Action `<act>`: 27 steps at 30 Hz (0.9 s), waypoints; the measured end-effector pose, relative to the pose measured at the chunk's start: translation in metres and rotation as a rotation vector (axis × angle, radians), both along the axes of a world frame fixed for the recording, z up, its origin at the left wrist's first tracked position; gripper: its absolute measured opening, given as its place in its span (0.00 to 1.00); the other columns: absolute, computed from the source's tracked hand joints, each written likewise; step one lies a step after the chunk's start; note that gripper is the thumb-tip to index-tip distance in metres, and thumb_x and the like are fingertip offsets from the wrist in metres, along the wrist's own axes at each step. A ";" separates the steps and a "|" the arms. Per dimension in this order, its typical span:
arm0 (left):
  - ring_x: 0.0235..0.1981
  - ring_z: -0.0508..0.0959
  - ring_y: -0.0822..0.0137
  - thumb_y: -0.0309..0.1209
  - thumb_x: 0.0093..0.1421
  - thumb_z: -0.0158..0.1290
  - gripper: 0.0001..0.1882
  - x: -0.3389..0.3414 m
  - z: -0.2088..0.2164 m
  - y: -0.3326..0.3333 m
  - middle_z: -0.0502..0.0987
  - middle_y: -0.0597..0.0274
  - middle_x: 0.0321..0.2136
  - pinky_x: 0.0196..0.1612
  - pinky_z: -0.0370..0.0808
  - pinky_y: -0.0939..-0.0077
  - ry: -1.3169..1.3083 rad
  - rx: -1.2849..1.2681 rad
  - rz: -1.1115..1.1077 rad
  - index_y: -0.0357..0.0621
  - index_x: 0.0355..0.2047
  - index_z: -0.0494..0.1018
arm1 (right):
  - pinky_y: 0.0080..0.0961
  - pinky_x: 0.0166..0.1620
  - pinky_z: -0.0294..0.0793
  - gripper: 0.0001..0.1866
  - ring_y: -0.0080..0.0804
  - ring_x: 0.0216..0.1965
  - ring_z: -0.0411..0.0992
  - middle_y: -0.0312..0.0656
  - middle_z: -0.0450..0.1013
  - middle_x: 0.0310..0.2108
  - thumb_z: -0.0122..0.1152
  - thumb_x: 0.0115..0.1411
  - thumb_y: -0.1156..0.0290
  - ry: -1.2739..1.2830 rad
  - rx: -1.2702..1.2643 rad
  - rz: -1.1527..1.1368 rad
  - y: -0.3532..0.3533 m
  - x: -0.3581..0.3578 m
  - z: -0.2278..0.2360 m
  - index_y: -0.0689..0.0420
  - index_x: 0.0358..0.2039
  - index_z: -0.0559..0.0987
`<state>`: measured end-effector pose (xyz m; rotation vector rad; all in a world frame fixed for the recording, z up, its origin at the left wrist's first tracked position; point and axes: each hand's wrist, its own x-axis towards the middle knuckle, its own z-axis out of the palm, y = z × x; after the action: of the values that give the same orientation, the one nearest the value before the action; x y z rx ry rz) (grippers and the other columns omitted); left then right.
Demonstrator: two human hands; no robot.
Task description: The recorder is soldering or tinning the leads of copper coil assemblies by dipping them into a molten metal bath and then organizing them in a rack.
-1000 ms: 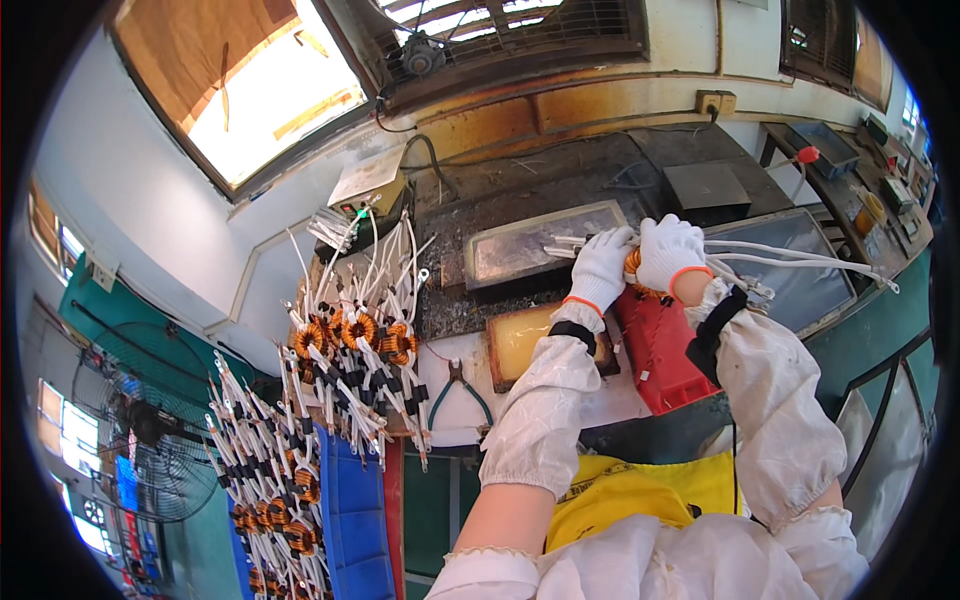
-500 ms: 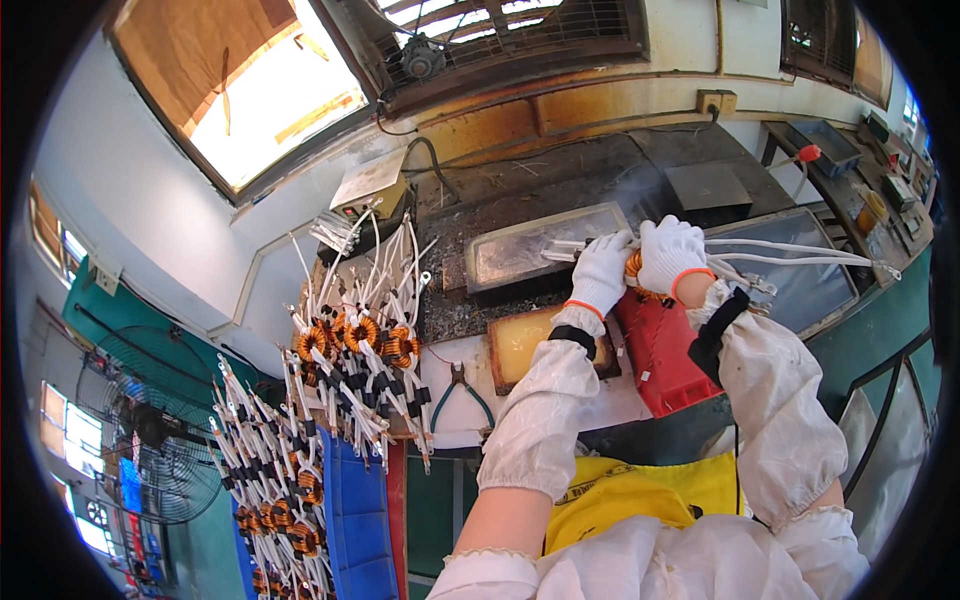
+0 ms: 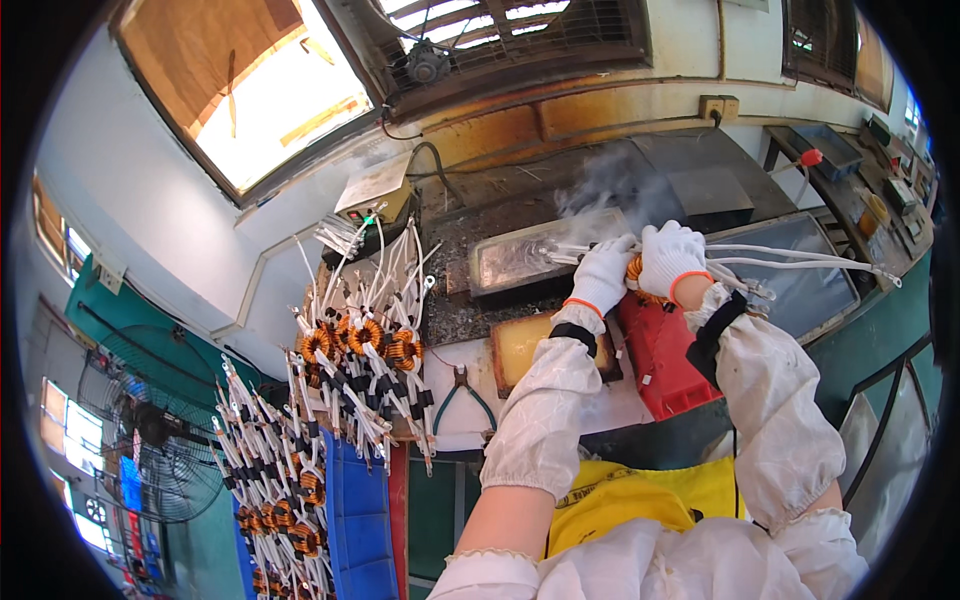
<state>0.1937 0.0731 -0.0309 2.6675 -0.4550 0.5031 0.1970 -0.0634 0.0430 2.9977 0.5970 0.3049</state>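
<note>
We see the copper-wound ring (image 3: 634, 268) between our two gloved hands, above the counter (image 3: 500, 190), near the inner corner of a red bin (image 3: 652, 355). The left hand (image 3: 604, 268) has its grip clamped on the ring's left side, and the right hand (image 3: 673, 260) has its grip closed on the other. White leads (image 3: 790, 256) run out well past the right hand; more reach leftward over the near right part of a shallow metal trough (image 3: 505, 262), where grey smoke (image 3: 605, 182) hangs (whether their tips touch what lies inside, we cannot tell).

The counter's back part is dark, stained and gritty with crumbs; its front strip is pale. There we find a tray with a yellow filling (image 3: 522, 350) and green-handled pliers (image 3: 462, 397), legs spread. To the left, a heap of similar rings (image 3: 362, 335) bristles with white leads beside a metal control box (image 3: 372, 192), and more fill a blue bin (image 3: 360, 515) below.

Around us, a rust-streaked ledge (image 3: 590, 108) runs under a grilled exhaust fan (image 3: 430, 65), bright light enters a partly covered window (image 3: 265, 90), and a caged floor fan (image 3: 150, 425) stands at far left.
</note>
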 end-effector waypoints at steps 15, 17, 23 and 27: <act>0.52 0.71 0.52 0.23 0.49 0.53 0.22 0.000 0.005 0.002 0.70 0.58 0.53 0.55 0.69 0.64 0.026 0.021 -0.024 0.46 0.48 0.72 | 0.49 0.42 0.71 0.31 0.48 0.41 0.74 0.48 0.72 0.39 0.68 0.41 0.46 0.021 -0.001 -0.015 0.001 0.002 -0.003 0.55 0.41 0.77; 0.50 0.71 0.51 0.23 0.50 0.52 0.21 -0.004 0.006 0.001 0.68 0.57 0.51 0.53 0.70 0.62 0.035 0.040 -0.024 0.46 0.47 0.70 | 0.49 0.42 0.71 0.31 0.48 0.41 0.74 0.48 0.72 0.39 0.67 0.41 0.46 0.020 0.022 0.008 0.001 0.001 -0.002 0.55 0.41 0.77; 0.46 0.74 0.53 0.25 0.54 0.48 0.15 -0.009 0.004 -0.005 0.69 0.54 0.46 0.46 0.72 0.64 0.026 -0.025 0.126 0.46 0.43 0.66 | 0.45 0.41 0.72 0.28 0.49 0.39 0.74 0.50 0.72 0.38 0.67 0.43 0.49 0.001 0.023 0.016 0.000 -0.004 0.002 0.56 0.40 0.76; 0.49 0.70 0.49 0.26 0.54 0.50 0.18 -0.007 -0.003 -0.006 0.67 0.52 0.46 0.48 0.70 0.59 -0.061 -0.038 0.123 0.47 0.46 0.65 | 0.43 0.40 0.72 0.24 0.49 0.39 0.74 0.52 0.71 0.37 0.65 0.45 0.55 -0.005 0.005 -0.008 -0.001 -0.003 0.000 0.56 0.39 0.75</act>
<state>0.1863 0.0668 -0.0343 2.6612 -0.2961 0.6244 0.1941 -0.0649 0.0433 3.0029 0.5847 0.3133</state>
